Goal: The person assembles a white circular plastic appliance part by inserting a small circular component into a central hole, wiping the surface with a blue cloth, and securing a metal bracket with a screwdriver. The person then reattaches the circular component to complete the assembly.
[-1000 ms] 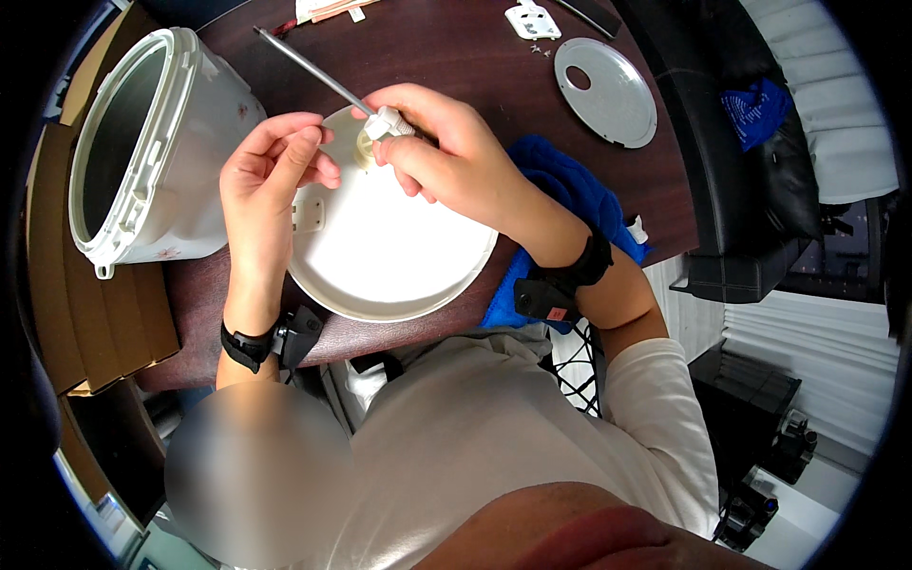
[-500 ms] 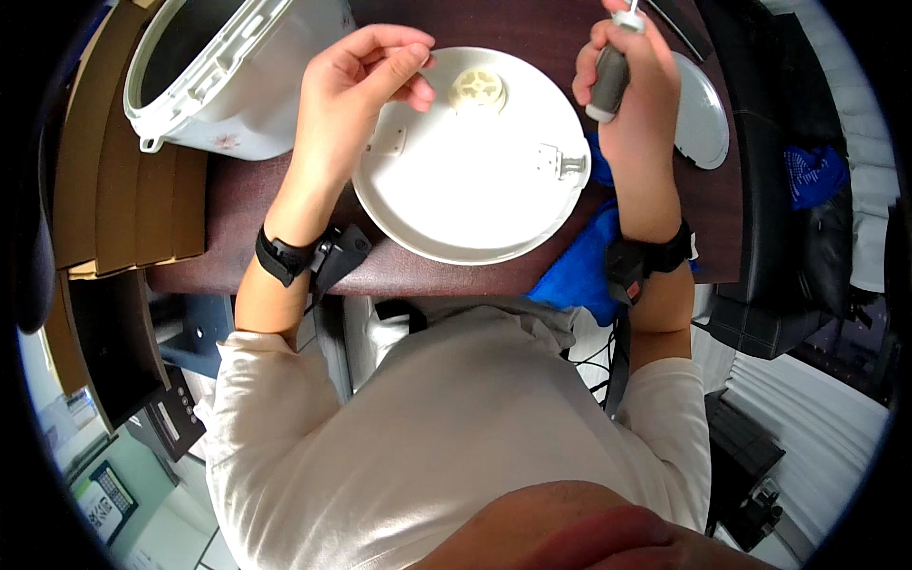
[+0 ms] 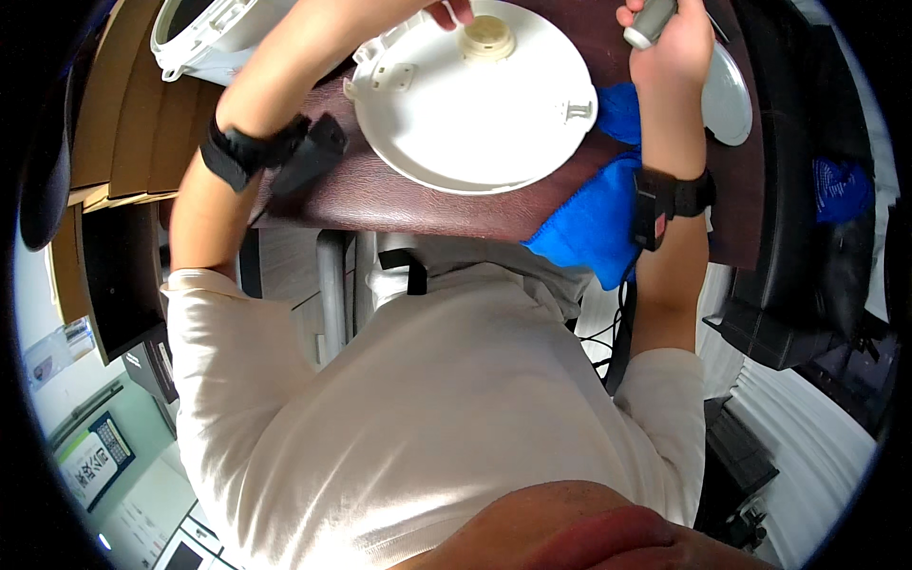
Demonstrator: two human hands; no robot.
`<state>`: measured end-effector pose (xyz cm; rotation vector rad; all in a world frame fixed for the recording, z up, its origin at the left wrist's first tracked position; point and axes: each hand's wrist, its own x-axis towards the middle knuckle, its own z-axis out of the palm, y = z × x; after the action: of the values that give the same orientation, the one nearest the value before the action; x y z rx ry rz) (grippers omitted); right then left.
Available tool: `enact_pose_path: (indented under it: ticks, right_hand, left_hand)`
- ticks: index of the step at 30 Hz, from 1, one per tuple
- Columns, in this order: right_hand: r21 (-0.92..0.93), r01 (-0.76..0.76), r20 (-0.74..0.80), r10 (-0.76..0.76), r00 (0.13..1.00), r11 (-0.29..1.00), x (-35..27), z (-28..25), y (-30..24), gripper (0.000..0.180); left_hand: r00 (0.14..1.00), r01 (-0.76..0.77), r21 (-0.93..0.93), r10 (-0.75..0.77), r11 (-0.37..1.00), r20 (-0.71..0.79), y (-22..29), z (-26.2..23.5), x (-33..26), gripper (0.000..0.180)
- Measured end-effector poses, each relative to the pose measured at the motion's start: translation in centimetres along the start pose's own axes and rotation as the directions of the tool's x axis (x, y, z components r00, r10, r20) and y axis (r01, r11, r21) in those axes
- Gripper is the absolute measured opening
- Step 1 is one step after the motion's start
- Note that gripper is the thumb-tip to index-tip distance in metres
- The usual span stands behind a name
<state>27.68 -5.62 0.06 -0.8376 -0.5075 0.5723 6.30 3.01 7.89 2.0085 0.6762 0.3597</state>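
Note:
A round white lid (image 3: 456,123) lies on the brown table with its hollow side up. A cream round insert (image 3: 487,38) sits near its far edge. My left hand (image 3: 445,13) reaches over the lid's far left part, mostly cut off by the upper edge. Only a few of its fingertips show, close to the insert, and I cannot make out whether they hold anything. To the right of the lid, my right hand (image 3: 676,52) is closed round the grey handle of a screwdriver (image 3: 653,21). The tool's shaft is out of view.
A white appliance body (image 3: 204,59) stands at the far left, beside brown cardboard (image 3: 100,142). Blue cloth (image 3: 589,233) hangs over the table's near edge under my right forearm. A white oval cover (image 3: 728,100) lies right of my right hand. Black upholstered furniture (image 3: 784,190) borders the right side.
The view has shifted, so the table sits higher in the picture. My left hand has moved farther away over the lid, near the insert. My right hand keeps hold of the screwdriver.

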Motion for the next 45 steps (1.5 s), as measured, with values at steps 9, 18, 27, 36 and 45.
enact_pose_path:
  ticks: [9,18,27,36,45]
  right_hand:
    - [0.184,0.066,-0.295,-0.009,0.955,0.981,2.1,-2.0,-0.3,0.017]
    - [-0.072,0.541,-0.026,-0.544,0.839,0.838,-1.3,1.6,0.1,0.023]
    - [-0.112,0.361,-0.048,-0.368,0.929,0.926,-1.3,0.8,0.1,0.025]
    - [-0.176,0.516,-0.099,-0.537,0.838,0.838,-0.6,1.0,0.1,0.025]
    - [-0.200,0.482,-0.077,-0.504,0.860,0.853,-0.4,0.4,0.1,0.026]
  left_hand:
    - [0.908,-0.120,0.394,-0.059,0.911,0.414,-0.4,5.5,13.1,0.012]
    - [0.783,-0.277,0.123,0.150,0.953,0.604,-3.4,7.4,19.8,0.018]
    - [0.783,-0.439,0.126,0.310,0.890,0.540,-3.0,10.3,23.6,0.018]
    - [0.784,-0.513,0.260,0.324,0.818,0.529,-3.6,11.8,28.0,0.020]
    - [0.593,-0.805,0.328,0.676,0.494,0.437,-4.9,11.8,29.7,0.023]
